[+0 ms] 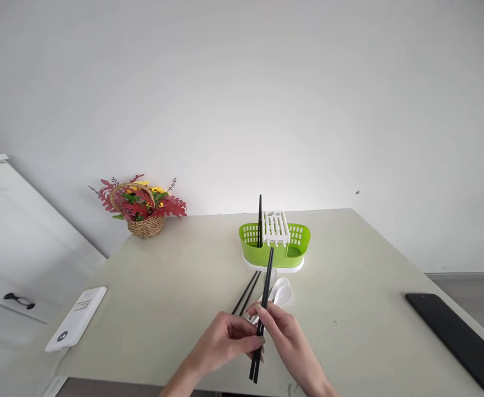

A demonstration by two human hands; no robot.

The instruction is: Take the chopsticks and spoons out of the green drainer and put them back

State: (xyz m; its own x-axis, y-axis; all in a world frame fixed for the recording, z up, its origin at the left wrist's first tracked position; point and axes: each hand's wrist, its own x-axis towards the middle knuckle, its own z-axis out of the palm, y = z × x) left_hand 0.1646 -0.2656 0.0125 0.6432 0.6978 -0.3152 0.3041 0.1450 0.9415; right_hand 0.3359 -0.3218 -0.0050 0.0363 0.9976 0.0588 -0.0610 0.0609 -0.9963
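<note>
My left hand (230,343) and right hand (282,331) pinch chopsticks (269,270); green caddy (252,255), twelve o'clock, holds a standing pair (260,215), loose pair (246,292) and spoons (284,296) lying outside.

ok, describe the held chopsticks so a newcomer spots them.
On the table, find the green basket. Nearer the camera, left hand and right hand hold black chopsticks. The basket pair and table pair are black too, but only these are held.

Left grip (227,342) and right grip (282,328) near each other, both in a pinch, the right slightly farther forward.
</note>
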